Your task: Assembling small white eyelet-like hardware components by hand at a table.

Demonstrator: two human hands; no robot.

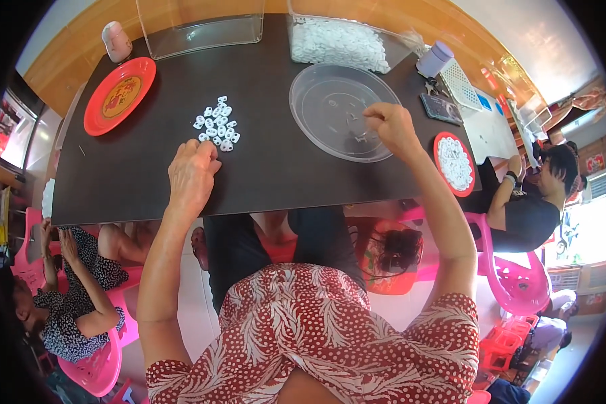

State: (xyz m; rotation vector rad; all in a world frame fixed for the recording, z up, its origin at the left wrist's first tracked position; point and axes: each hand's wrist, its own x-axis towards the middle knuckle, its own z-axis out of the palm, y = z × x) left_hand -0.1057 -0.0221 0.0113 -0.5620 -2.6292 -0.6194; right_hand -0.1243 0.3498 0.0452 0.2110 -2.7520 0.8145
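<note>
White pieces [213, 122] with small dark marks lie in a loose heap on the counter [269, 172], just beyond your left hand [194, 168]. Its fingers are curled at the near edge of the heap; you cannot tell from this view whether they grasp a piece. Your right hand [388, 126] is over the right side of a round clear plastic lid [310, 111], thumb and fingertips drawn together; whether anything is pinched there you cannot tell. Below those fingertips, small thin bits [361, 139] lie on the lid.

Farther right, a red dish [461, 193] holds more white pieces, near a dark phone [441, 109]. Behind the lid stands a clear box [400, 47] heaped with white pieces, beside a purple-lidded cup [436, 58]. To your far left are a red plate [147, 73] and a pink bottle [117, 42].
</note>
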